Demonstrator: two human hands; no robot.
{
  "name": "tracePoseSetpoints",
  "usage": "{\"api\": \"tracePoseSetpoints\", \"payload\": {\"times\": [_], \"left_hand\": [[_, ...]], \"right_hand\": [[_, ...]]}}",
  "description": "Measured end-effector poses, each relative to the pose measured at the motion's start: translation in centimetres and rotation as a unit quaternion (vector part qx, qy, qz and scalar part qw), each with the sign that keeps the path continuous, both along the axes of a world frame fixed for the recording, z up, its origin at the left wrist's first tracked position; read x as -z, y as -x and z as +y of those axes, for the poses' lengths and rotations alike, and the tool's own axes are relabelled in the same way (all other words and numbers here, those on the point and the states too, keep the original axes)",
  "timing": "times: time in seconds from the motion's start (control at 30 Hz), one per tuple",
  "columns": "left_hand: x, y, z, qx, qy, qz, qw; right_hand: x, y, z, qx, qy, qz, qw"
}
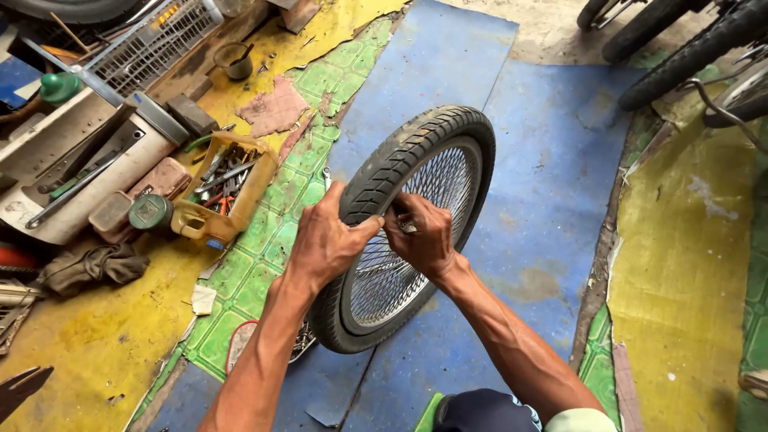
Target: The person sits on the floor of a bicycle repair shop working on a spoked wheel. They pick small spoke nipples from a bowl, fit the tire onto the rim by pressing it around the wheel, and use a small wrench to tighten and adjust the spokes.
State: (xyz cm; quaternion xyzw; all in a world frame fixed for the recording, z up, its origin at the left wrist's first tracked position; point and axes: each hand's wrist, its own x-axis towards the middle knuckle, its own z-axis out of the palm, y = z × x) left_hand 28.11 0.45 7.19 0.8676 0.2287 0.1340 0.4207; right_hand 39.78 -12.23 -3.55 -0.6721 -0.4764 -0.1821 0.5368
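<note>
A spoked bicycle wheel with a black tyre (448, 132) stands upright on a blue floor mat (552, 184), leaning slightly. My left hand (324, 240) grips the tyre on its near left side, thumb over the tread. My right hand (422, 234) presses on the tyre's inner edge at the rim, fingers curled around a small metal tool or the rim edge; I cannot tell which. The wire spokes (400, 272) show between my forearms.
A cut yellow plastic jug full of hand tools (224, 188) sits to the left, beside a beige tray with wrenches (76, 172) and a rag (88, 264). Other bicycle tyres (688, 48) stand at the top right. A wire basket (152, 44) lies top left.
</note>
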Motion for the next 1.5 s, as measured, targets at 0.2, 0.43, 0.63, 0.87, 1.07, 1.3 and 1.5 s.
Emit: {"api": "tracePoseSetpoints", "payload": {"times": [0.2,0.43,0.63,0.87,1.07,1.3,1.5], "left_hand": [[-0.1,-0.3,-0.5,0.004,-0.009,-0.014,1.0],[-0.4,-0.9,-0.3,-0.001,-0.001,0.031,1.0],[-0.5,-1.4,-1.6,0.008,-0.018,-0.022,1.0],[-0.4,-2.6,-0.9,-0.012,-0.039,0.019,0.999],[-0.4,-2.8,-1.2,-0.012,-0.045,0.036,0.998],[-0.2,-3.6,-1.7,-0.013,-0.044,0.039,0.998],[-0.2,-4.0,-2.5,-0.006,-0.034,0.054,0.998]], "right_hand": [[-2.8,0.1,-2.1,0.026,0.028,0.003,0.999],[-8.0,-3.7,-4.0,0.066,-0.018,-0.204,0.977],[-5.5,-3.8,-5.1,0.088,0.03,-0.026,0.995],[-2.1,-2.3,-4.8,0.07,0.119,0.111,0.984],[-2.8,-2.7,-2.2,0.16,0.116,0.066,0.978],[-1.6,-3.5,-1.5,0.152,0.046,0.112,0.981],[-1.3,-5.6,-1.9,0.181,-0.012,-0.055,0.982]]}}
